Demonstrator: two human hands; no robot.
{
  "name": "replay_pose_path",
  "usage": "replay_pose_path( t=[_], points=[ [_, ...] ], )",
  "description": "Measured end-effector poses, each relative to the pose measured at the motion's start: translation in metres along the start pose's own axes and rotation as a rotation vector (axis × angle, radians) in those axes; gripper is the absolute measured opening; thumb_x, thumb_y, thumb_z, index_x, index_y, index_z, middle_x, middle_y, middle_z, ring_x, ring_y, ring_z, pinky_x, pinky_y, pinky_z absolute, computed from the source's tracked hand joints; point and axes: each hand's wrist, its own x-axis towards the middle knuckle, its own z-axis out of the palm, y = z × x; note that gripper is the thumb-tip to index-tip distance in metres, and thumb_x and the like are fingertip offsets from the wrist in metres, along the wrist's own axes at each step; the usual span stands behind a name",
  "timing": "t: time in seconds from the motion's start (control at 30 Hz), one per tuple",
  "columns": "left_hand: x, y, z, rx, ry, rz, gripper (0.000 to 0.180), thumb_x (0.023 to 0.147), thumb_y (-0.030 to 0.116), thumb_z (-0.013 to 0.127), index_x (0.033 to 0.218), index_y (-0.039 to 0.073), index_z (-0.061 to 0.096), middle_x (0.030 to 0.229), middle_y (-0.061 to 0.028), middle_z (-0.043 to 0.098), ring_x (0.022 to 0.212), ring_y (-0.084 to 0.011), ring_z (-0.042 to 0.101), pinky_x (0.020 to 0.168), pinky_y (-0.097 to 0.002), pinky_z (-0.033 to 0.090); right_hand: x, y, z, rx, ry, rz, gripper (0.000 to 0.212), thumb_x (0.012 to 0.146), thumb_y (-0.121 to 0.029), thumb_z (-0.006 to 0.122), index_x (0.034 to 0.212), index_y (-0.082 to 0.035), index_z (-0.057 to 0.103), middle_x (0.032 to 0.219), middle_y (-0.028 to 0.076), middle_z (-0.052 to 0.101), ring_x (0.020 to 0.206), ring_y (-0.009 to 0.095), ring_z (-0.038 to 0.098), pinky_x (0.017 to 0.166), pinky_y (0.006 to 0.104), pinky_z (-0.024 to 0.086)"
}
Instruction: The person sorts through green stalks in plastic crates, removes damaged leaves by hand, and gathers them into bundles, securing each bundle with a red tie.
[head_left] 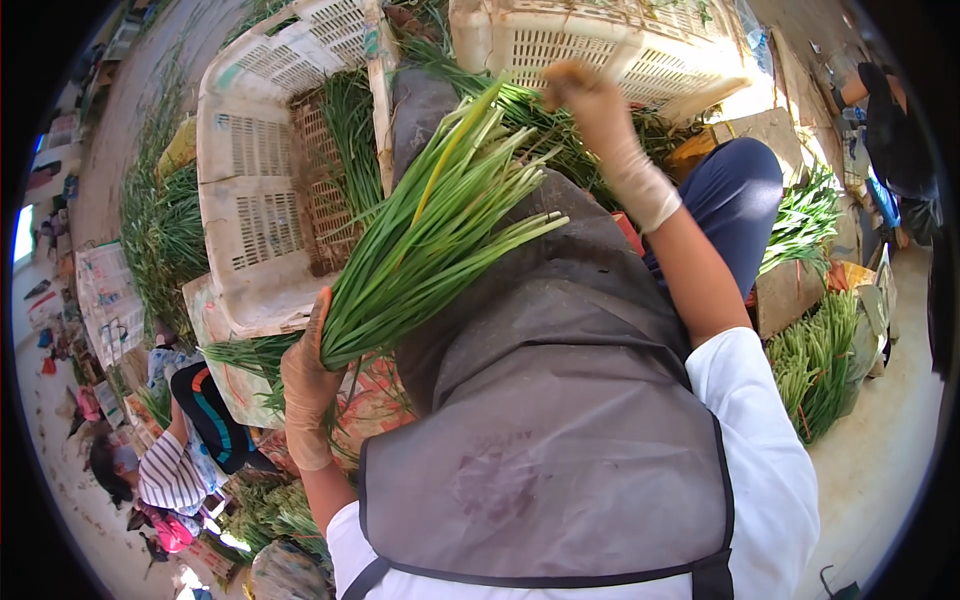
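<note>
A thick bunch of garlic chives [425, 235] lies slantwise over my apron-covered lap, its pale stem ends spread to the upper right. My left hand [311, 365], in a thin glove, is closed round the leafy lower-left end. One yellowed leaf [440, 172] stands out along the top of the bunch. My right hand [590, 100], also gloved and soiled at the fingers, is raised beyond the stem ends, apart from the bunch. Motion smears its fingers, so whether it holds anything is unclear. Loose chives [545, 112] lie beneath and behind it.
A white slatted crate [245, 190] with some chives inside stands at the left. Another pale crate [580, 45] is straight ahead. Bundled greens [815, 355] lie on the right, and heaped greens [165, 225] on the far left. A person in stripes [175, 470] sits at lower left.
</note>
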Motion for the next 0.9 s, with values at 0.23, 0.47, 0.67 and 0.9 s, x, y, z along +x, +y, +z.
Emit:
replay_pose_path(
  t=[0.23, 0.47, 0.67, 0.9],
  points=[
    [-0.003, -0.009, 0.007, -0.160, -0.052, -0.109, 0.087, 0.067, 0.008, 0.075, 0.142, 0.019, 0.031, 0.102, -0.0157, 0.064, 0.087, -0.0350, 0.063, 0.070, -0.0354, 0.051, -0.002, -0.021, -0.024, -0.943, -0.289, -0.489, 0.036, 0.082, -0.032, 0.064, 0.109, -0.008, 0.062, 0.106, 0.013, 0.061, 0.096, 0.028, 0.060, 0.086, 0.0372, 0.048],
    [0.001, -0.009, 0.005, -0.145, -0.021, -0.074, 0.086, 0.067, 0.008, 0.075, 0.141, 0.019, 0.033, 0.101, -0.0151, 0.064, 0.084, -0.0347, 0.063, 0.065, -0.0358, 0.050, -0.052, -0.010, 0.040, -1.114, -0.608, -0.853, 0.027, 0.076, -0.017, 0.064, 0.101, -0.008, 0.059, 0.107, 0.008, 0.059, 0.105, 0.021, 0.056, 0.085, 0.0327, 0.048],
    [-0.008, -0.003, 0.003, 0.198, 0.153, 0.149, 0.081, 0.068, 0.013, 0.072, 0.140, 0.018, 0.036, 0.074, -0.0119, 0.059, 0.059, -0.0311, 0.055, 0.052, -0.0388, 0.042, 0.032, 0.036, -0.038, -1.559, -0.483, -0.092, 0.012, 0.082, -0.005, 0.053, 0.091, -0.006, 0.062, 0.076, 0.012, 0.065, 0.069, 0.025, 0.066, 0.057, 0.0370, 0.054],
    [-0.024, -0.007, 0.000, 0.527, 0.169, 0.164, 0.072, 0.067, 0.004, 0.064, 0.135, 0.021, 0.045, 0.069, -0.0102, 0.046, 0.060, -0.0308, 0.049, 0.053, -0.0391, 0.039, 0.080, 0.099, -0.099, -1.677, -0.265, 0.054, 0.022, 0.087, -0.006, 0.043, 0.089, -0.005, 0.065, 0.083, 0.017, 0.066, 0.069, 0.027, 0.066, 0.059, 0.0387, 0.054]
  ],
)
